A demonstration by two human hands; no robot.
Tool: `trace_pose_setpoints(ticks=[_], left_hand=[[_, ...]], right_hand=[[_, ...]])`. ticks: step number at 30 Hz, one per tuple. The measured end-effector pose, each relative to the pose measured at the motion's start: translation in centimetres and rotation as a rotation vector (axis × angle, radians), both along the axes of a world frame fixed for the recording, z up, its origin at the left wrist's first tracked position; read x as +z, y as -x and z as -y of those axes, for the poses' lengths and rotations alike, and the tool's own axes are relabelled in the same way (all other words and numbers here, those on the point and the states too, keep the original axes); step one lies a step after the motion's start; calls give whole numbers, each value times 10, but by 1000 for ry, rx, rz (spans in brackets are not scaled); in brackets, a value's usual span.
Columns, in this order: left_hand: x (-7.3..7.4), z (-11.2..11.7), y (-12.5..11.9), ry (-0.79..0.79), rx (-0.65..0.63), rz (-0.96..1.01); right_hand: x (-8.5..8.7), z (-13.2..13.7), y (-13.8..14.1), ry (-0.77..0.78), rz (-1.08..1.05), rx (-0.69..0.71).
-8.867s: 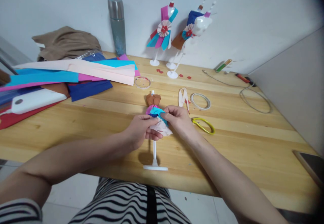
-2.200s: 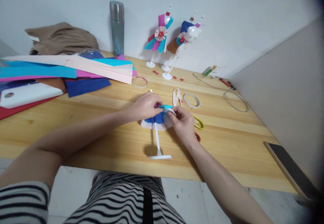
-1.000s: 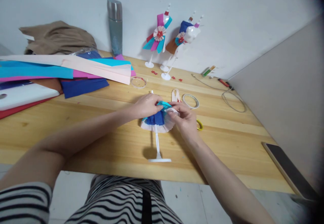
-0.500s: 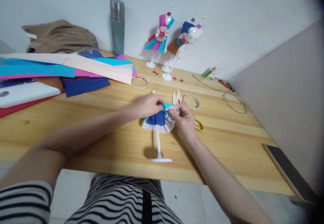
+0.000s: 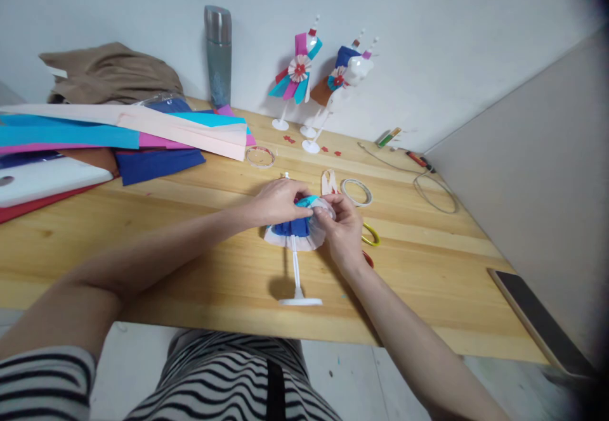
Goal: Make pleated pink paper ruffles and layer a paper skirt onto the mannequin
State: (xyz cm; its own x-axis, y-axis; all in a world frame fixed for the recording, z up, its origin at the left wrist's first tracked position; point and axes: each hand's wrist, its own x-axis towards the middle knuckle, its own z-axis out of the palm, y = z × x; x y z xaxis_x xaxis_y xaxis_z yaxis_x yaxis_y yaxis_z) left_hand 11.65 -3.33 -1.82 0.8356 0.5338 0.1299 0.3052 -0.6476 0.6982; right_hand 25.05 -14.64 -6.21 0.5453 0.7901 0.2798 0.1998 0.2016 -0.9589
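A miniature mannequin stand (image 5: pixel 295 269) rises from the table between my arms, upright on its round white base. Its dress of crepe paper has a dark blue skirt (image 5: pixel 292 227) and a pale pink frilled hem (image 5: pixel 314 239). My left hand (image 5: pixel 281 205) is closed on the teal paper (image 5: pixel 307 201) at the upper side, its thumb pointing right. Fingertips of my right hand (image 5: pixel 345 223) pinch the pale pink pleated paper beside it. My left hand hides most of the mannequin's upper body.
Behind are dressed mannequins (image 5: pixel 299 69), red paper flowers (image 5: pixel 289 139) and a thermos (image 5: pixel 218 56). Crepe paper strips (image 5: pixel 190 130) lie left. Tape rolls (image 5: pixel 356 193) and a yellow roll (image 5: pixel 372 235) sit near my right hand. A phone (image 5: pixel 537 319) lies at the right edge.
My left thumb has moved down and right across the teal paper, close to my right fingertips. My right hand keeps its pinch. The view has shifted slightly, and a red roll shows beside my right wrist.
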Motion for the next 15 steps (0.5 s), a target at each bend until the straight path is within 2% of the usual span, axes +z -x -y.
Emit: trace_pose_setpoints(ticks=[7, 15], left_hand=[[2, -4, -3, -25, 22, -27], [4, -2, -2, -145, 39, -133]], right_hand=[[2, 4, -5, 54, 8, 176], [5, 5, -9, 140, 58, 127]])
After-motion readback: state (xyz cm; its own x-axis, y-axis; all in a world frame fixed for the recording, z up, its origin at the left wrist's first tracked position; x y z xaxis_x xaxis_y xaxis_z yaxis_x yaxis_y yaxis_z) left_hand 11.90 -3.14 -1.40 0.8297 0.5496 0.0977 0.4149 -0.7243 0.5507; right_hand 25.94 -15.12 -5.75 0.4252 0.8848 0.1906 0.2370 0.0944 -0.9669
